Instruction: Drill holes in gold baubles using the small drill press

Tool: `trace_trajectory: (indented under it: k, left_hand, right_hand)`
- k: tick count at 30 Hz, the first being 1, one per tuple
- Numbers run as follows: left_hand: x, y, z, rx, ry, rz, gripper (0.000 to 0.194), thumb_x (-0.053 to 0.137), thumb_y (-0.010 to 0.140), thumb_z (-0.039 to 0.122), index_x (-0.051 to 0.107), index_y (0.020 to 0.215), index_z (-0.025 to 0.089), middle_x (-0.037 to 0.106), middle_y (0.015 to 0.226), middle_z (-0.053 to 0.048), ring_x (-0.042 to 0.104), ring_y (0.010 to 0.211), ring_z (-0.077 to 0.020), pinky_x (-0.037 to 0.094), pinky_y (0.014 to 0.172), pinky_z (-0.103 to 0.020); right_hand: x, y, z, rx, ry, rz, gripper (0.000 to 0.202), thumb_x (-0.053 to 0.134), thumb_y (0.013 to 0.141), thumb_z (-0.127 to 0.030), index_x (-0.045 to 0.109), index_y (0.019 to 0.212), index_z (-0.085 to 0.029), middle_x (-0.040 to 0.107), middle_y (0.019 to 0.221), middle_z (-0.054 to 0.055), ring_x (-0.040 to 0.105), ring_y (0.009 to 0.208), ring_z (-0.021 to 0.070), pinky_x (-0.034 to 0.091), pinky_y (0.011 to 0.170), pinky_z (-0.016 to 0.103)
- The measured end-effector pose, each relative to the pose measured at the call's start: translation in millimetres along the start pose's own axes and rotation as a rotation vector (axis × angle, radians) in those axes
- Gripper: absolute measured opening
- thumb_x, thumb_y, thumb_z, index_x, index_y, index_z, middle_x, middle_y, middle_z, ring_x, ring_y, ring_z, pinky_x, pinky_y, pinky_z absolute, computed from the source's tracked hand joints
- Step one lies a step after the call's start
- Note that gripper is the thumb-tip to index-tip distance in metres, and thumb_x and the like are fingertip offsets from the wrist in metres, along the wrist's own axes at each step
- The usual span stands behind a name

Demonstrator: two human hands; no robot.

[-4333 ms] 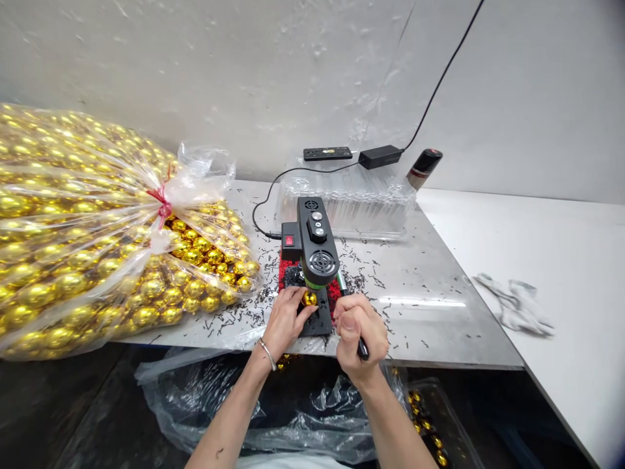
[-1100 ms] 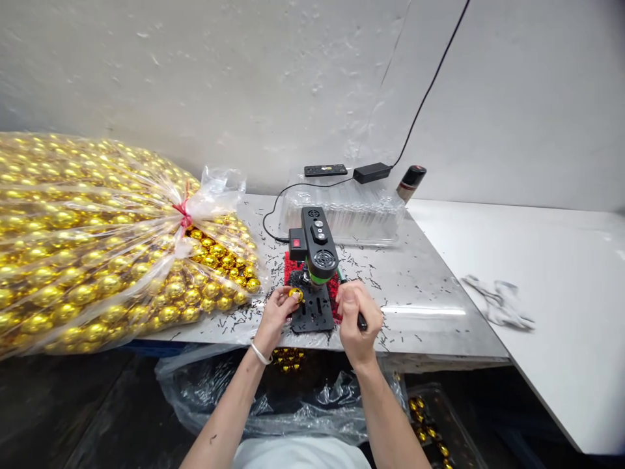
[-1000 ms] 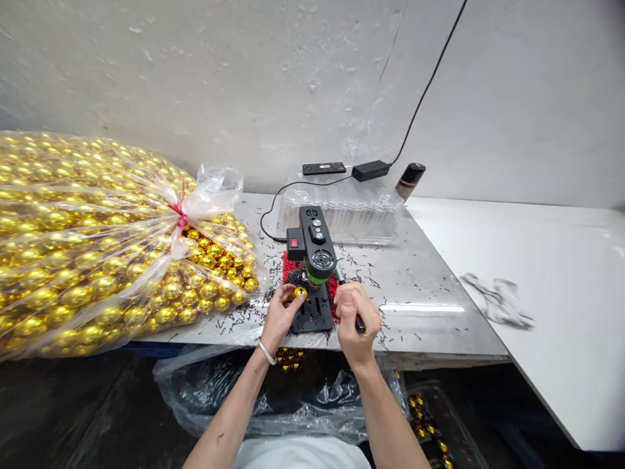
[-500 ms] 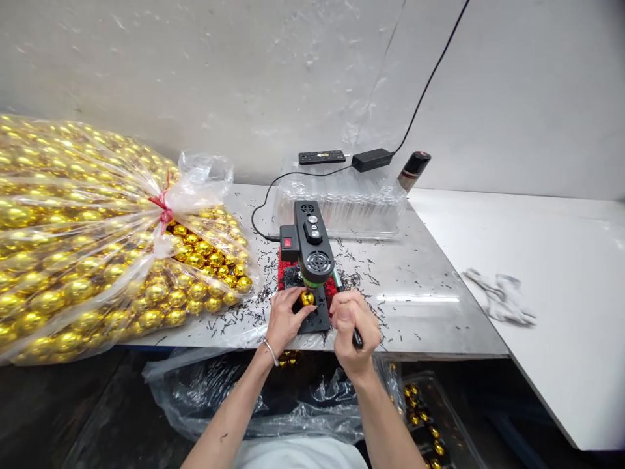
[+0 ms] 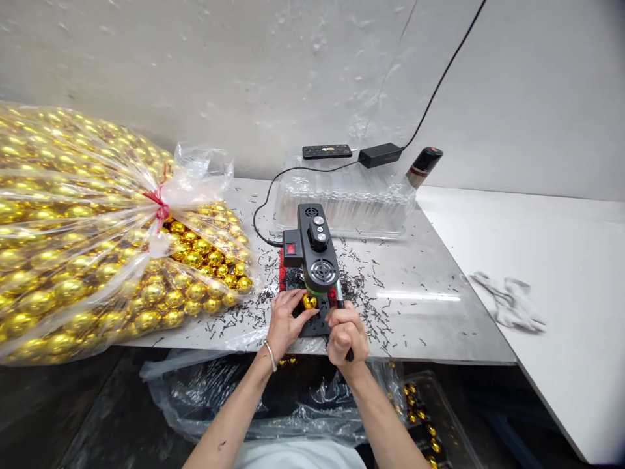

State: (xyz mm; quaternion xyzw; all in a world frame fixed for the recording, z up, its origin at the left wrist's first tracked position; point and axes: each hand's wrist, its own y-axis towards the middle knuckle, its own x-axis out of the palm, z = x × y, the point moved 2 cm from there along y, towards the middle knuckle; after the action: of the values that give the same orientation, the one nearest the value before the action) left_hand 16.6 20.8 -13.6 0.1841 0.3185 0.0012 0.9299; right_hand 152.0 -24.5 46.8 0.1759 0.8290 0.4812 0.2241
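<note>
A small bench drill press point(image 5: 322, 251) with a black housing, round vents and silver buttons stands on the worktable. Beneath its head sits a shiny gold ball point(image 5: 309, 301) over a black base plate point(image 5: 317, 326). My left hand point(image 5: 284, 320) pinches this ball from the left side between thumb and fingers. On the right, my right hand point(image 5: 347, 333) is wrapped round the black-ended lever handle point(image 5: 350, 355) of the press. The bit's contact with the ball is hidden by the housing. Red material point(image 5: 282, 270) shows under the base.
A big clear bag of gold balls point(image 5: 73, 260) fills the left. Clear plastic trays point(image 5: 346, 202), a remote control point(image 5: 326, 152), a power adapter point(image 5: 379, 156) and a spray can point(image 5: 424, 166) stand behind. Black shavings litter the metal table; gloves point(image 5: 510, 301) lie right, and a tray of balls point(image 5: 422, 417) sits below.
My right hand and the lever handle have moved a little left, closer to the press. My left hand stays at the gold ball. The whole view has shifted slightly.
</note>
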Motion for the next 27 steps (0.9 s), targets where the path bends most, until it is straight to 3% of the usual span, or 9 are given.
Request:
trace_trajectory:
  k: [13,18,22,27]
  left_hand:
    - [0.0,2.4,0.8,0.006,-0.012,-0.008,0.029,0.073,0.081,0.033,0.071,0.108,0.021,0.072,0.109,-0.009,0.063,0.103,-0.0264,0.044,0.098,-0.047]
    - [-0.9,3.4,3.6,-0.009,-0.001,-0.002,0.029,0.074,0.08,0.032,0.072,0.107,0.022,0.073,0.109,-0.008,0.063,0.103,-0.026,0.044,0.097,-0.047]
    - [-0.1,4.2,2.7,-0.028,-0.004,-0.005,0.03,0.076,0.079,0.032,0.072,0.107,0.023,0.073,0.11,-0.008,0.063,0.105,-0.0264,0.043,0.099,-0.047]
    - [0.6,4.9,0.8,-0.028,-0.008,-0.008,0.029,0.075,0.079,0.033,0.072,0.106,0.023,0.073,0.11,-0.008,0.063,0.105,-0.0269,0.043,0.099,-0.047]
  right_hand:
    - [5.5,-6.6,-0.3,0.085,0.032,0.061,0.032,0.032,0.098,-0.02,0.04,0.067,-0.022,0.051,0.069,-0.001,0.056,0.064,0.0127,0.05,0.084,0.041]
    - [4.7,4.9,-6.0,0.025,0.055,0.059,0.031,0.035,0.097,-0.018,0.042,0.067,-0.022,0.05,0.067,-0.001,0.051,0.062,0.0132,0.048,0.07,0.035]
    - [2.5,15.6,-11.9,0.076,0.127,0.098,0.031,0.037,0.095,-0.016,0.043,0.065,-0.022,0.049,0.065,0.0,0.05,0.062,0.0143,0.041,0.057,0.03]
    - [4.1,11.2,-10.7,0.082,0.103,0.096,0.03,0.037,0.095,-0.017,0.043,0.066,-0.022,0.05,0.066,0.001,0.05,0.062,0.0147,0.042,0.057,0.03]
